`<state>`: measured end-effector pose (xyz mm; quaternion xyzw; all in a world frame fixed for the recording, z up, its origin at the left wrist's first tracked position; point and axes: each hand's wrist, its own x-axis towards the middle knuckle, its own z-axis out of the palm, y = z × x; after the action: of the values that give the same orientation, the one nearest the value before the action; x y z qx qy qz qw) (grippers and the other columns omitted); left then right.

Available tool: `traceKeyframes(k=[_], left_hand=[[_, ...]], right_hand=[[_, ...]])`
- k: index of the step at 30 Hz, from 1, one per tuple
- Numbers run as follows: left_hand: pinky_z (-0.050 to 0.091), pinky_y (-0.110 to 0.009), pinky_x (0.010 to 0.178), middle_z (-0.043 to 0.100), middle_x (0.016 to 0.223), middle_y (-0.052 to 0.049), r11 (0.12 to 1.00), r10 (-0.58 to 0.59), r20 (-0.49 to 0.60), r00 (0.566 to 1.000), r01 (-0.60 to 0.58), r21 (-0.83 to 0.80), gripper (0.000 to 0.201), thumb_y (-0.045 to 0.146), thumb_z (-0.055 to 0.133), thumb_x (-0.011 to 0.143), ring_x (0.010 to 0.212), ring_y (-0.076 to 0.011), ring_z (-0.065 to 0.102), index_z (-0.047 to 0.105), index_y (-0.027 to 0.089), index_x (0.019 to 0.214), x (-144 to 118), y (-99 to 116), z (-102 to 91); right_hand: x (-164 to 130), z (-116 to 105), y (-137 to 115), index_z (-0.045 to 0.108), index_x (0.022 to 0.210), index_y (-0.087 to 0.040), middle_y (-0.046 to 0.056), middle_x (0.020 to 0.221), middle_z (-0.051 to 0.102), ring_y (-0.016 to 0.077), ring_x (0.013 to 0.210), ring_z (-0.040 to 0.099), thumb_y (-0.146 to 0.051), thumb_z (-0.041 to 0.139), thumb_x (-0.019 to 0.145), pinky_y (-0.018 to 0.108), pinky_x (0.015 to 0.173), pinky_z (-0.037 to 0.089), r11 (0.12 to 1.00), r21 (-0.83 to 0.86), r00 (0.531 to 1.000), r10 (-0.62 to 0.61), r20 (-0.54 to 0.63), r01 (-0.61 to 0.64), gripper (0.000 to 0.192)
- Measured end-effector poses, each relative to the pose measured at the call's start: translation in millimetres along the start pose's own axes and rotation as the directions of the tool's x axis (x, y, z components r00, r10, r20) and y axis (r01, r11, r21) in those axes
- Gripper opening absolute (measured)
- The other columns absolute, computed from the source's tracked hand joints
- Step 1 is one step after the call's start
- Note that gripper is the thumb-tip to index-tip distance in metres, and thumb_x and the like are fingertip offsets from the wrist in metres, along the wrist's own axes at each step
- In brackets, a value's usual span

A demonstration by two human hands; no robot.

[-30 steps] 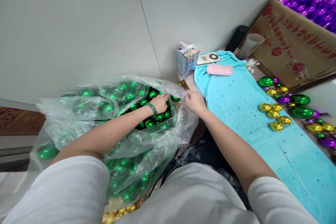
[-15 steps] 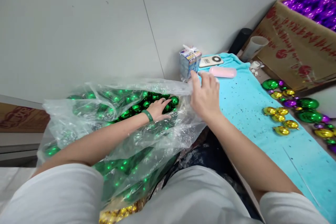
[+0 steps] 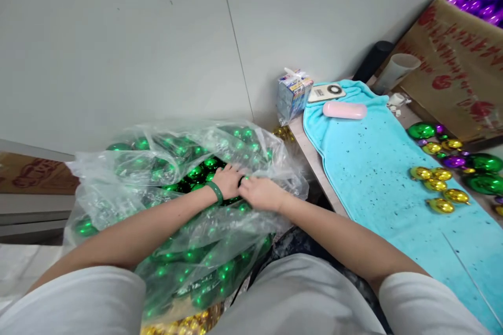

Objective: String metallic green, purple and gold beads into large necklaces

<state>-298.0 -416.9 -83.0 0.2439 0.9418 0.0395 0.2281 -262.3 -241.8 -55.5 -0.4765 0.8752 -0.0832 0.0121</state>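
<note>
— Green shiny ball ornaments (image 3: 196, 172) filled the big clear crinkled plastic bag (image 3: 118, 178) on my left, below the grey wall. Was that what I had my hands in?

— Yes. I watched my left hand (image 3: 228, 180), the one with the green bangle at the wrist, reach into the bag's mouth, fingers curled down among the green balls. I couldn't tell whether it actually had one in its grasp; the fingertips were hidden.

— And the right?

— My right hand (image 3: 261, 193) lay just beside the left, touching it, fingers bent over the plastic at the opening. Whether it pinched the film or a ball, I couldn't tell either.

— What was on the table?

— A turquoise speckled cloth (image 3: 373, 167) covered it, to my right. Small gold ball ornaments (image 3: 436, 183) sat on its far edge, with larger green and purple ones near them. A pink oblong case (image 3: 345, 110) lay at the cloth's top end, and a small printed carton (image 3: 293, 95) stood by the wall. A brown cardboard box with red print (image 3: 451, 68) held purple balls in the corner.
</note>
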Motion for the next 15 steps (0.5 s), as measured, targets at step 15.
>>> traceKeyframes(k=[15], left_hand=[[0.047, -0.040, 0.091, 0.041, 0.126, -0.012, 0.984, 0.056, 0.006, 0.998, -0.054, -0.170, 0.082, 0.073, 0.052, 0.070, 0.101, -0.0292, 0.059, 0.045, 0.023, 0.135, 18.9, -10.4, 8.2]], right_hand=[[13.1, 17.2, 53.5, 0.006, 0.151, -0.018, 0.020, 0.114, 0.061, 0.0270, 0.099, 0.064, -0.013, 0.037, 0.090, 0.035, 0.082, 0.049, 0.827, 0.000, 0.796, 0.540, 0.273, -0.562, 0.069]])
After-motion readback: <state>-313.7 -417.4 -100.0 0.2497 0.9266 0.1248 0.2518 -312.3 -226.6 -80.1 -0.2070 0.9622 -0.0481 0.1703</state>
